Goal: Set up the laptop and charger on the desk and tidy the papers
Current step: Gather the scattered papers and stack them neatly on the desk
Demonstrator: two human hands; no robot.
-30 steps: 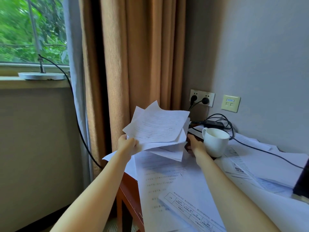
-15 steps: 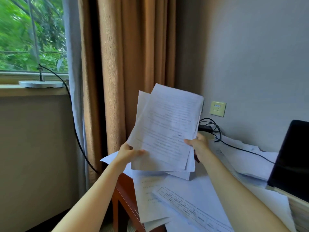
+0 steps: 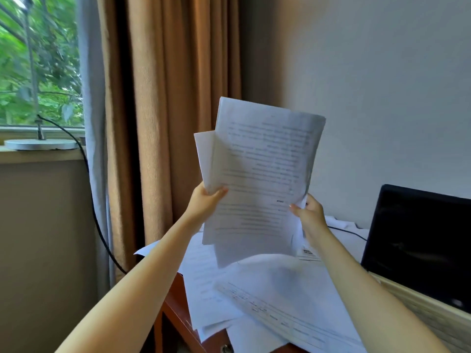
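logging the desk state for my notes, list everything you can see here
desk: one, red-brown wood, bottom centre
held papers: several, white, raised over the desk
loose papers: many, white, spread on the desk
laptop: one, black screen, open, right
cable: one, black, on papers left of the laptop
curtain: one, tan, centre left
window: one, greenery outside, top left
sheer: one, grey, beside the window
lamp base: one, silver, on the sill
cord: one, black, from lamp base downward
left hand: one, grips held papers' left edge
right hand: one, grips their right edge
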